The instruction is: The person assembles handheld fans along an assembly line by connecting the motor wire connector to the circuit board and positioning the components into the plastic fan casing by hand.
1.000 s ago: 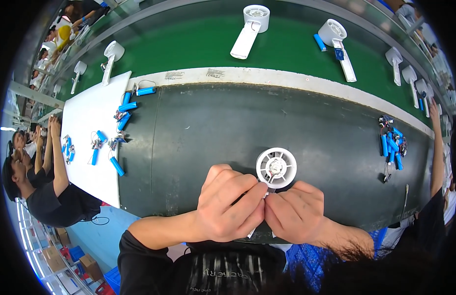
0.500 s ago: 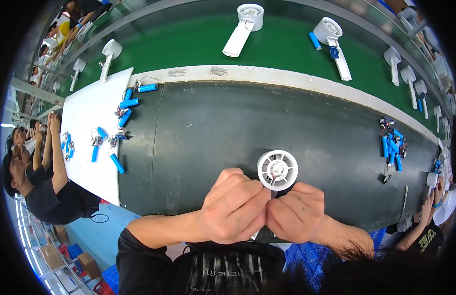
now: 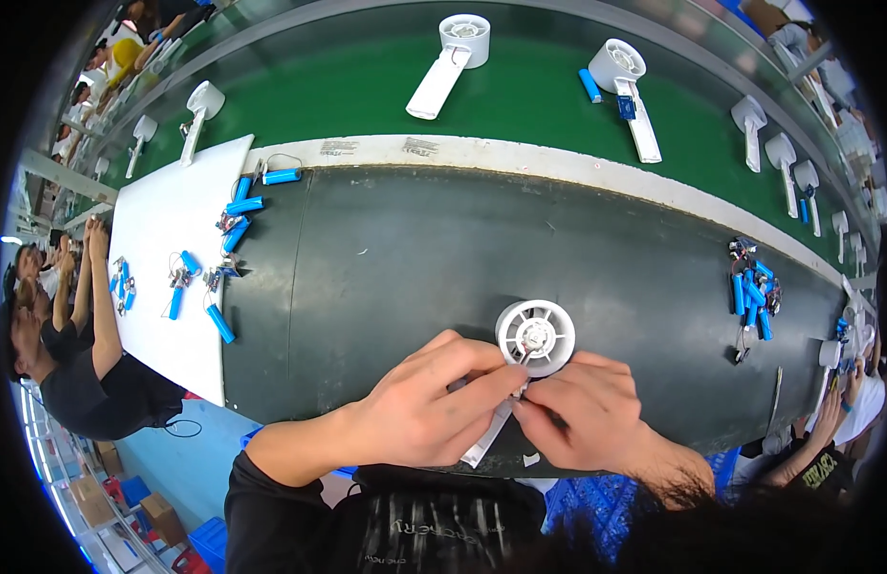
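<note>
A white handheld fan body (image 3: 556, 349) sits in front of me, its round spoked head facing up and its handle (image 3: 487, 442) slanting toward me between my hands. My left hand (image 3: 445, 394) is closed at the fan's neck, thumb and fingertips pinched just below the round head. From the other side my right hand (image 3: 585, 413) meets it, its fingers bent in and pinching at the same neck. A small pale bit shows between the fingertips; what it is cannot be made out. Beside the handle lies a little white scrap (image 3: 531, 459).
Blue battery cells with wires and circuit boards lie in a pile (image 3: 755, 290) at right and in groups on a white board (image 3: 166, 234) at left. Beyond a pale ledge (image 3: 520, 177), a green conveyor (image 3: 357, 81) carries several fan bodies. Co-workers sit on both sides.
My hands have loosened and drawn slightly apart, so the fan's handle and the white scrap now show. The fan bodies on the conveyor appear farther left; the whole view has shifted slightly too.
</note>
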